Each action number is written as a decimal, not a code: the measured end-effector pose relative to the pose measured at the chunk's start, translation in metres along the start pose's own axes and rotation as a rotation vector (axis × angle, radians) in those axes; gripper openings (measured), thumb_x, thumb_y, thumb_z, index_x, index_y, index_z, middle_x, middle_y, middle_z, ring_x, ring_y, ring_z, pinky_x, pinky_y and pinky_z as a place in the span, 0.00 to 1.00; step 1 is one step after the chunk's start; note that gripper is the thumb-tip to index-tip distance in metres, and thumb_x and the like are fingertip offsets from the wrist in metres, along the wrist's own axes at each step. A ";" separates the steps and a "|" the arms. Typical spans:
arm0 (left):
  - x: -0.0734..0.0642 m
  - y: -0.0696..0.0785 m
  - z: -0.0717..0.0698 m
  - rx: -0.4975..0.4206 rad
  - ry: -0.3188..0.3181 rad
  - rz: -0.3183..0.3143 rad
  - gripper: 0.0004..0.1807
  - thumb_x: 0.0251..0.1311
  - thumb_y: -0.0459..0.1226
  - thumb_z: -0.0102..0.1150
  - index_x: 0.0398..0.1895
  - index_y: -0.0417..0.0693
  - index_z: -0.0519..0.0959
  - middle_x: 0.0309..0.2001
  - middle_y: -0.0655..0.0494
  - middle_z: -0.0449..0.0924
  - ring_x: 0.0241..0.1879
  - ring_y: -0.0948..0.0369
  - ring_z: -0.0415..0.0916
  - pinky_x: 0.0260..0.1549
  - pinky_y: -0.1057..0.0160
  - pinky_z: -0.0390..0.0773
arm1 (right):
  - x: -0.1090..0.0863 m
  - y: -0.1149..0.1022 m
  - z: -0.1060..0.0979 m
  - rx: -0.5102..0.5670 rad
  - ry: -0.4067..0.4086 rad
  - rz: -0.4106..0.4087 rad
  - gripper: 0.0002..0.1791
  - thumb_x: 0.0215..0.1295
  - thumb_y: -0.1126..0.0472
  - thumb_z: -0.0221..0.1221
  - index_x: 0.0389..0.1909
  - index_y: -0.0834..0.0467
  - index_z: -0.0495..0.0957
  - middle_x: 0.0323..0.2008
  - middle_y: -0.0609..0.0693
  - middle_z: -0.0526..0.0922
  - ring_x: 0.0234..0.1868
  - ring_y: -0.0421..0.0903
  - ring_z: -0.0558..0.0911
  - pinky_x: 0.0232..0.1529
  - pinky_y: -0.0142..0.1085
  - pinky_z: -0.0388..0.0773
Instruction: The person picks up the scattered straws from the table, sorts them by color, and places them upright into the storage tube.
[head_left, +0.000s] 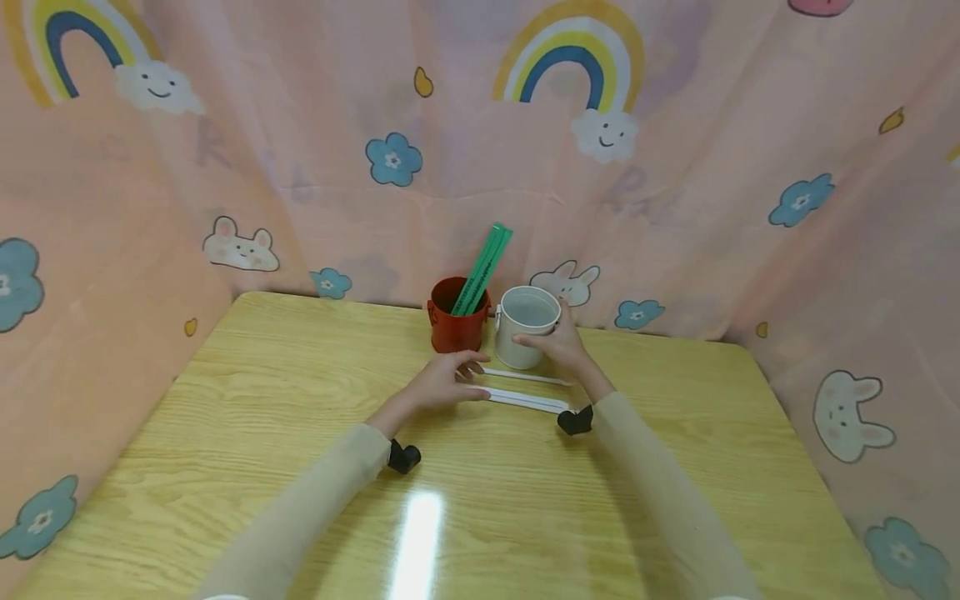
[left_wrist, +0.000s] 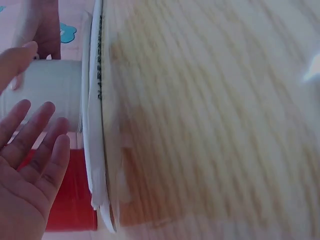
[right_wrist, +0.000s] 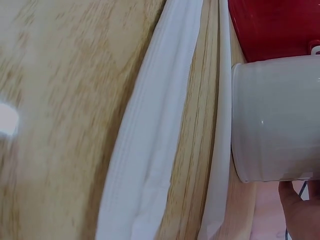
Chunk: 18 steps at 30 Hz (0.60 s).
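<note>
Head view: two beige sleeves [head_left: 300,500] reach in over one wooden table [head_left: 300,392].
Wrist cameras: two, black, one under each wrist, the left one [head_left: 405,458] nearer than the right one [head_left: 576,420].
Left hand: one [head_left: 442,385], fingers loosely spread, gripping nothing, at the left ends of the white strips; whether it touches them I cannot tell.
White strips: two, long, thin and paper-like, lying side by side with a narrow gap.
Nearer strip: one [head_left: 525,401], broad and creased lengthwise in the right wrist view.
Farther strip: one [head_left: 525,377], narrower, just in front of the white pail.
Right hand: one [head_left: 566,343], gripping the white pail, thumb across its front and fingers round its right side.
White pail: one [head_left: 507,343], smooth, slightly glossy, round-mouthed, upright near the table's far edge.
Red pail: one [head_left: 456,335], upright, just left of the white one.
Green strips: apparently two [head_left: 483,268], dark-printed, leaning right inside the red pail.
Backdrop: pink cloth [head_left: 300,125] with two full rainbows.
</note>
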<state>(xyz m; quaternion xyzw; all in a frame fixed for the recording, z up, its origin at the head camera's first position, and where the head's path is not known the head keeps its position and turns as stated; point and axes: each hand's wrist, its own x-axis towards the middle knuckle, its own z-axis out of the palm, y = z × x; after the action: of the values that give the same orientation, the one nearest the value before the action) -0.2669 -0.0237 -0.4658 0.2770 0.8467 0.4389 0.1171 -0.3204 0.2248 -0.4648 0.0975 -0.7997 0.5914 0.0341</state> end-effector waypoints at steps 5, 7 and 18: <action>0.004 0.002 0.010 0.173 -0.051 0.055 0.29 0.55 0.41 0.69 0.60 0.45 0.73 0.46 0.52 0.82 0.47 0.57 0.79 0.50 0.59 0.78 | 0.000 0.002 0.000 0.002 0.001 -0.003 0.51 0.47 0.65 0.73 0.69 0.59 0.52 0.62 0.60 0.67 0.64 0.57 0.67 0.70 0.52 0.59; 0.005 0.000 0.014 0.223 -0.061 0.088 0.27 0.55 0.40 0.69 0.58 0.44 0.75 0.44 0.51 0.82 0.47 0.57 0.79 0.50 0.60 0.78 | 0.000 0.002 0.000 0.001 -0.003 -0.002 0.51 0.47 0.65 0.73 0.69 0.58 0.51 0.63 0.60 0.67 0.64 0.56 0.67 0.70 0.52 0.59; 0.013 -0.004 0.023 0.293 -0.075 0.130 0.19 0.56 0.34 0.66 0.52 0.43 0.80 0.44 0.51 0.85 0.44 0.58 0.82 0.49 0.60 0.80 | -0.001 0.002 -0.001 0.023 -0.004 -0.025 0.51 0.47 0.67 0.72 0.68 0.58 0.52 0.62 0.59 0.68 0.63 0.55 0.68 0.70 0.50 0.59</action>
<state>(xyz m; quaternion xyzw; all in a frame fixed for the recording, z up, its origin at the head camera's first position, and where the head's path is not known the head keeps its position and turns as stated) -0.2688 -0.0022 -0.4817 0.3613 0.8770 0.3069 0.0784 -0.3196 0.2262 -0.4663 0.1092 -0.7916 0.5999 0.0388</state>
